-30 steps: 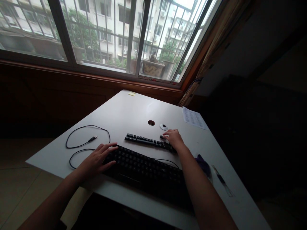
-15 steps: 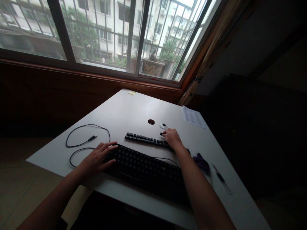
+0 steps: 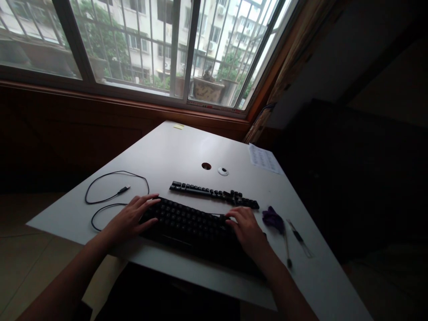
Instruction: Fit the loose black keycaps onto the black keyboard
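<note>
A black keyboard [image 3: 187, 218] lies at the table's near edge. My left hand [image 3: 132, 215] rests on its left end, fingers stretched out and thumb apart. Over the keyboard's upper right part is my right hand [image 3: 245, 225], thumb and fingertips pinched on a small dark keycap [image 3: 222, 217]; they partly hide it. Behind the keyboard, loose black keycaps [image 3: 200, 191] lie in a long row, with a small cluster at its right part.
A cable [image 3: 115, 173] with a USB plug [image 3: 124, 189] loops on the left. Right of the keyboard are a purple cloth [image 3: 273, 219], a brush [image 3: 288, 254] and a wire-ended tool [image 3: 301, 240]. Farther back are a table hole [image 3: 206, 166], a white ring [image 3: 223, 171] and a printed sheet [image 3: 264, 159].
My right hand has come back from the keycap row to the keyboard, bringing a keycap. My left hand stays on the keyboard's left end. The view has shifted slightly.
</note>
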A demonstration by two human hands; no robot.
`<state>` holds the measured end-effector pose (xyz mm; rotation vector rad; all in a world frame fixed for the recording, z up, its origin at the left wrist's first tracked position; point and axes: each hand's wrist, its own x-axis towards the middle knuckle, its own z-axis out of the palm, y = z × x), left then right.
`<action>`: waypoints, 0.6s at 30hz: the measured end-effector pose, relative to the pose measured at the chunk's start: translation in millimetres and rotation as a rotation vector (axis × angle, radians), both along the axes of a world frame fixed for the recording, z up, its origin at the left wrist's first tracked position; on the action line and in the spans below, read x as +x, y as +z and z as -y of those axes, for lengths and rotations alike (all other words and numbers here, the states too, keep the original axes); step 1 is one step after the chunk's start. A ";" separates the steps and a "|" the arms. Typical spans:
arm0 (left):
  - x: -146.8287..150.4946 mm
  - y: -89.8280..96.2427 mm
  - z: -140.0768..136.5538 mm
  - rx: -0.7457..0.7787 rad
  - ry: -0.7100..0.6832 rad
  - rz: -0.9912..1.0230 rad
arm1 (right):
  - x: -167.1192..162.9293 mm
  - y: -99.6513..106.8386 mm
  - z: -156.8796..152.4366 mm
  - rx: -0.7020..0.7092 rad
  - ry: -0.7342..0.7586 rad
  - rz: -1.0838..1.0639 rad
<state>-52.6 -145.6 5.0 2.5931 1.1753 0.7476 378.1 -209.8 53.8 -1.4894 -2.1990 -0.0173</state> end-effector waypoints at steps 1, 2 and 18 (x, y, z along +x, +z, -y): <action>0.2 0.9 0.4 -0.001 -0.001 0.001 | -2.1 -2.8 12.7 -0.017 0.006 -0.018; 0.3 1.5 0.8 -0.005 -0.003 0.000 | -4.0 -6.0 23.5 -0.031 0.006 -0.026; -0.8 -1.5 -1.1 -0.006 -0.017 -0.005 | -27.0 -22.3 63.2 0.057 -0.101 0.028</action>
